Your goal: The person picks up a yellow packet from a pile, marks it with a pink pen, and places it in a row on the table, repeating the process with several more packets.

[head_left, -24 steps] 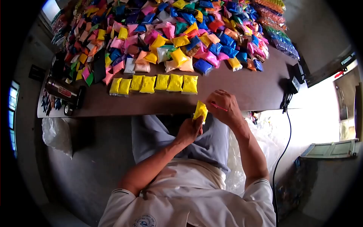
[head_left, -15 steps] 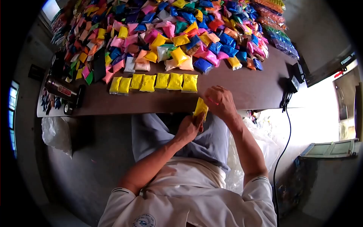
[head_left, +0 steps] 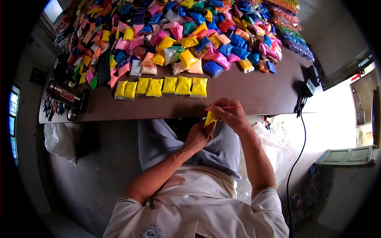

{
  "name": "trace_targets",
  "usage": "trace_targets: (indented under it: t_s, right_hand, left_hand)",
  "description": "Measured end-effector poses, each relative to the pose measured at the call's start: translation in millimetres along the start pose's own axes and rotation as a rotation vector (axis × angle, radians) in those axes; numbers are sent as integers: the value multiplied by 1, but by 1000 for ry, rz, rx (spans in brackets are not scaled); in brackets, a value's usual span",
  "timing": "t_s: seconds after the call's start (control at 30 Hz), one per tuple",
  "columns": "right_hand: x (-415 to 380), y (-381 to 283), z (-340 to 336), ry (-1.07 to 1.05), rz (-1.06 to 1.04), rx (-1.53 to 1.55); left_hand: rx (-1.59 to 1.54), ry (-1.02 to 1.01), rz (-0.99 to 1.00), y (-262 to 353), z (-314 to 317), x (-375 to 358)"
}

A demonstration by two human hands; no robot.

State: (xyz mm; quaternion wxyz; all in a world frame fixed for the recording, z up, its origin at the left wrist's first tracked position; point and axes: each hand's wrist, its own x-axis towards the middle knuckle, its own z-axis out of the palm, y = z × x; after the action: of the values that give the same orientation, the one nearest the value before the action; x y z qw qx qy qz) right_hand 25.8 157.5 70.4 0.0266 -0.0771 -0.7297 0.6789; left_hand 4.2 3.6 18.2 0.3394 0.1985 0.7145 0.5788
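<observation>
Right hand (head_left: pixel 229 114) has dropped and closed in on the left hand (head_left: pixel 201 134) since the previous frame; the pink stick (head_left: pixel 234 106) it carries now lies crosswise, and more of the yellow packet (head_left: pixel 210 118) is covered. Packet sits at the middle of the counter (head_left: pixel 254 93)'s front edge, over the lap, tilted, held from below by the left hand, fingers closed on it. Right-hand fingers pinch the pink stick, its tip poking out to the left just above the packet's top end; cannot tell whether those fingers also grip the packet.

Just beyond, left of centre and near the front edge: a row of seven yellow packets (head_left: pixel 155 87), side by side, some touching. Behind that, a big mixed-colour pile of packets (head_left: pixel 189 42) fills the back of the counter, spreading toward the back left corner. Stacked clear packs (head_left: pixel 294 41) at the back right corner. Dark bottle (head_left: pixel 63 94) lies tilted at the front left corner. Black adapter (head_left: pixel 309 88) near the right edge, black cable (head_left: pixel 304 135) dropping past the front right corner. Below the front left corner, a clear plastic bag (head_left: pixel 59 139).
</observation>
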Motion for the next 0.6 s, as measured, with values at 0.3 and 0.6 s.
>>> trace_targets:
  t_s: [0.3, 0.6]
  right_hand:
    - [1, 15, -25, 20, 82, 720]
    - [0, 9, -30, 12, 105, 545]
  left_hand:
    - [-512, -296, -188, -5, -11, -1]
    - [-805, -230, -263, 8, 8, 12]
